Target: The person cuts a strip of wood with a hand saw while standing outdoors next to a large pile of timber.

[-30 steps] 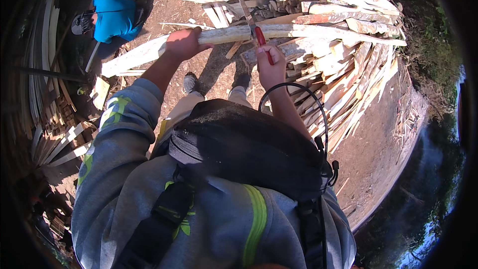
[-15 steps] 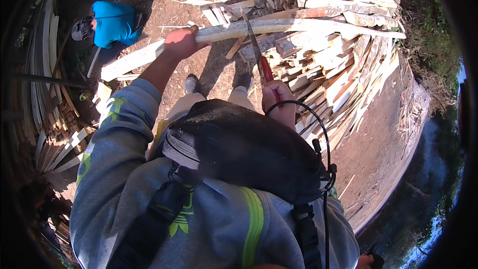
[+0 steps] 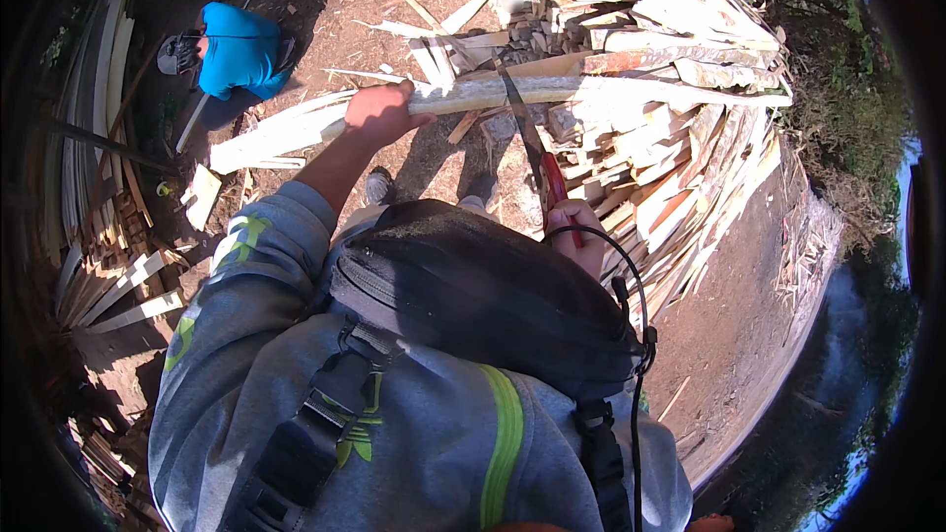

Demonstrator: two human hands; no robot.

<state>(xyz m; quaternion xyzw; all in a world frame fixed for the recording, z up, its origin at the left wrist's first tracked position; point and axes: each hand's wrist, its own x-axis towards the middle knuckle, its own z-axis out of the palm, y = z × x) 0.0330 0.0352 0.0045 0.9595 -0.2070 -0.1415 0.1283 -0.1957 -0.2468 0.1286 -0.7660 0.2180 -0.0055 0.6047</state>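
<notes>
A long, pale wooden board (image 3: 463, 95) stretches across the view in front of me, its right part passing over a heap of split wood. My left hand (image 3: 379, 116) is closed over the board left of centre, with the thumb pointing right. In my right hand (image 3: 579, 236) is the red handle of a hand saw (image 3: 527, 123), held close to the black bag on my chest. The saw's narrow blade points away from me and crosses the board, its tip showing past the far edge. Whether its teeth touch the wood is hard to tell.
A large heap of split wood (image 3: 650, 163) lies ahead and to the right. On the left, a person in a blue shirt (image 3: 239, 47) crouches near stacked long strips (image 3: 106, 89). Offcuts (image 3: 202, 197) are scattered on the brown dirt. A black cable (image 3: 636, 286) loops beside my right hand.
The whole view has shifted a little. My right hand and the saw have come slightly back toward me, with less blade beyond the board. My left hand keeps its hold on the board.
</notes>
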